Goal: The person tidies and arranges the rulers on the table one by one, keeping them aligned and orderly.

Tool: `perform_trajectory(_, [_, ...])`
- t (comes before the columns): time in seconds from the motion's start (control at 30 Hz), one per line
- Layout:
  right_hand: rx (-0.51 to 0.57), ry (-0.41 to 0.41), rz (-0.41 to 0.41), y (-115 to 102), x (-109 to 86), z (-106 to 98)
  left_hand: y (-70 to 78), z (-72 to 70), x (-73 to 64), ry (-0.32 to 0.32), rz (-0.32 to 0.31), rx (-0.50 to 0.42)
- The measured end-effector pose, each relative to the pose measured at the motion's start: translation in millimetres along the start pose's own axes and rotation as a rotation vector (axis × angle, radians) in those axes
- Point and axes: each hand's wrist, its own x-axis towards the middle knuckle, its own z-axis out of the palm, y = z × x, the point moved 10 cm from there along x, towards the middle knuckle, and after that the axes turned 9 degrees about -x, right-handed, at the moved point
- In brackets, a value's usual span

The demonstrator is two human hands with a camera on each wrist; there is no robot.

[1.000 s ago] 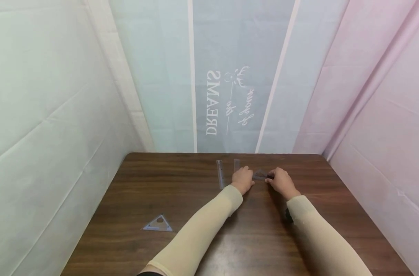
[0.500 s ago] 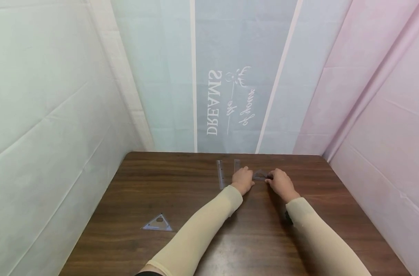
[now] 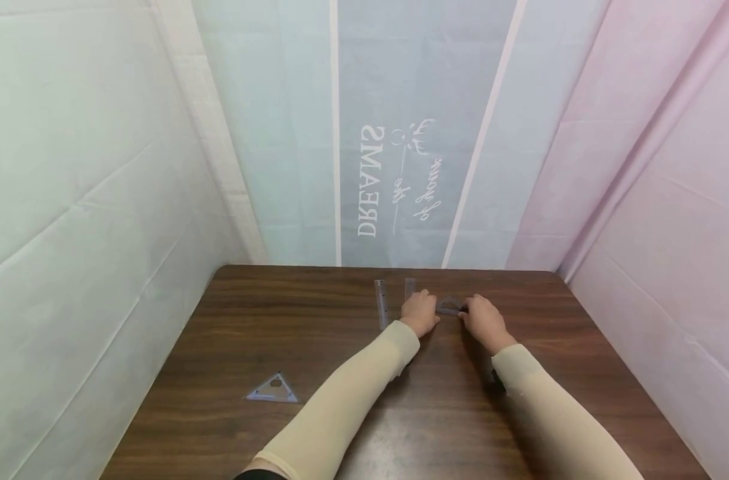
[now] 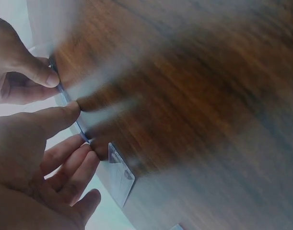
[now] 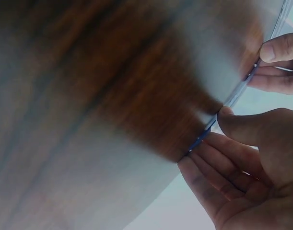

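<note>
Little was changed: the clear drawing tool (image 3: pixel 448 309) was still pinched by left hand (image 3: pixel 420 313) and right hand (image 3: pixel 486 323), handling seemingly ongoing.

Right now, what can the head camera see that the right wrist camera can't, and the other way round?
Only the head view shows the loose triangle off to the left, the white lettering and the pale sleeves. Only the right wrist view shows the inner side of the right hand. Both share the left hand, wooden table and clear plastic piece between the hands.
</note>
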Motion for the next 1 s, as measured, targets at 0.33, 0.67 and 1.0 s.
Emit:
perform_trajectory(0.33, [0.002, 0.008, -0.001, 5.4, 6.3, 0.1, -1.2, -2.5, 2.7, 0.027, -0.009, -0.002])
perform_trajectory(0.67, [0.026, 0.014, -0.032, 4.6, 8.4, -0.2, -2.9, -8.3, 0.5, 0.116, -0.027, -0.009])
perform_trajectory(1.0, [0.042, 0.019, -0.054, 5.7, 7.5, -4.2, 0.8, -13.6, -0.7, 0.151, -0.013, -0.011])
